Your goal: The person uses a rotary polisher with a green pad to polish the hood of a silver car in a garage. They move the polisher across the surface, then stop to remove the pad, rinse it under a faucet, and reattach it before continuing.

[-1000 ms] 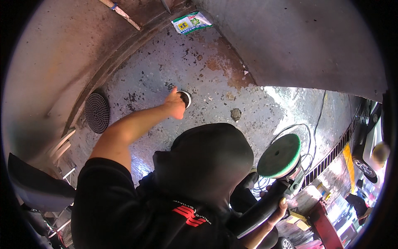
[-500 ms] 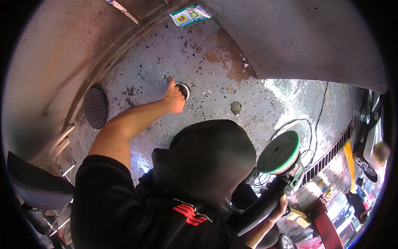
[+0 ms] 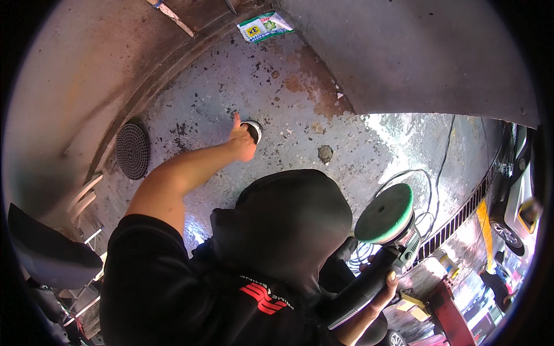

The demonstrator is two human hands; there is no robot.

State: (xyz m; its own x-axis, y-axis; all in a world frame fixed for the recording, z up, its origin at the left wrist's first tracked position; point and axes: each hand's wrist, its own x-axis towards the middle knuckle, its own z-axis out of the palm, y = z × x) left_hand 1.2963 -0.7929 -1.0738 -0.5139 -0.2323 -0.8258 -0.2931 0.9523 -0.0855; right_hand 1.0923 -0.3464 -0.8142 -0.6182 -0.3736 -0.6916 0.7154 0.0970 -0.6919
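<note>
My left arm (image 3: 173, 176) stretches forward over the floor. My left hand (image 3: 242, 145) is closed around a small round white-rimmed thing (image 3: 259, 132), dark inside; its thumb sticks out, and most of the fingers are hidden. On the right, my right hand (image 3: 378, 305) grips the dark body of a polishing machine (image 3: 363, 288). The machine is tilted, with its round green-edged pad (image 3: 385, 213) turned upward, touching nothing. Part of the right hand lies behind the machine. A large smooth black shape (image 3: 283, 222) covers the middle, above my black shirt (image 3: 190, 288).
Grey, chipped floor (image 3: 213, 109) lies under my left hand. Curved panels stand around it, one at upper right (image 3: 415, 57). A packet (image 3: 265, 27) lies at the far edge, a round grille (image 3: 133, 151) at left. Cable (image 3: 444, 155) and a drain grating (image 3: 461, 222) run at right, near parked cars.
Very little differs. The whole view has shifted slightly; both hands keep their grip and the polishing machine stays tilted with its pad up.
</note>
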